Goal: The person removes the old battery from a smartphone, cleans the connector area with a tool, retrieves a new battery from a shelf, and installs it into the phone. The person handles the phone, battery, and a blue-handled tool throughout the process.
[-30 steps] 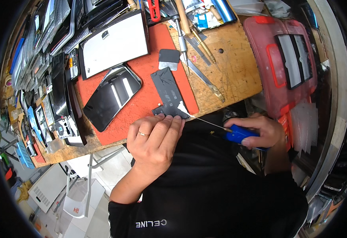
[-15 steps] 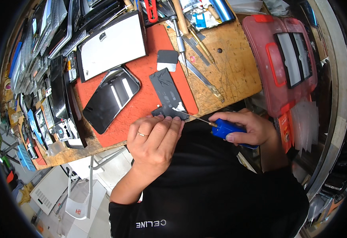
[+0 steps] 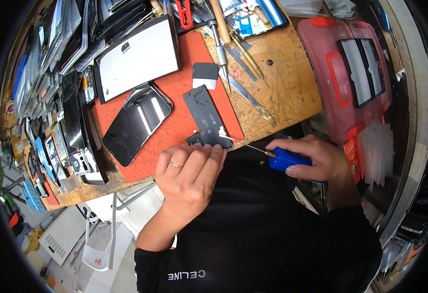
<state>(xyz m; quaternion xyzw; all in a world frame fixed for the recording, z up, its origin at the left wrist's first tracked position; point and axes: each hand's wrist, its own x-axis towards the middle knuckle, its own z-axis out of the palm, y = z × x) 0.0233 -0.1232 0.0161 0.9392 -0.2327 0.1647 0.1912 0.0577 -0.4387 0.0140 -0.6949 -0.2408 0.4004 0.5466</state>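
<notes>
A black L-shaped phone battery (image 3: 204, 115) lies on the orange-red mat, close to the bench's front edge. My left hand (image 3: 187, 173), a ring on one finger, has its fingers together and pressed onto the battery's near end; the thumb is hidden. In my right hand (image 3: 324, 161) is a blue-handled tool (image 3: 287, 160) with a thin metal shaft, pointing left. Its tip meets a small white clump (image 3: 222, 133) at the battery's right edge. A black phone (image 3: 140, 122) with a glossy screen rests left of the battery.
Behind the phone is a white board (image 3: 138, 56) in a dark frame. Tweezers (image 3: 253, 100) and pen-like tools (image 3: 220, 51) lie to the right of the mat (image 3: 187, 46). A pink case (image 3: 316, 63) stands right of the bench, and stacked phone parts (image 3: 43, 73) crowd the left.
My right hand and the blue-handled tool have shifted right and slightly toward me. The white bit has gathered into a clump farther right. My left hand and the battery stay put.
</notes>
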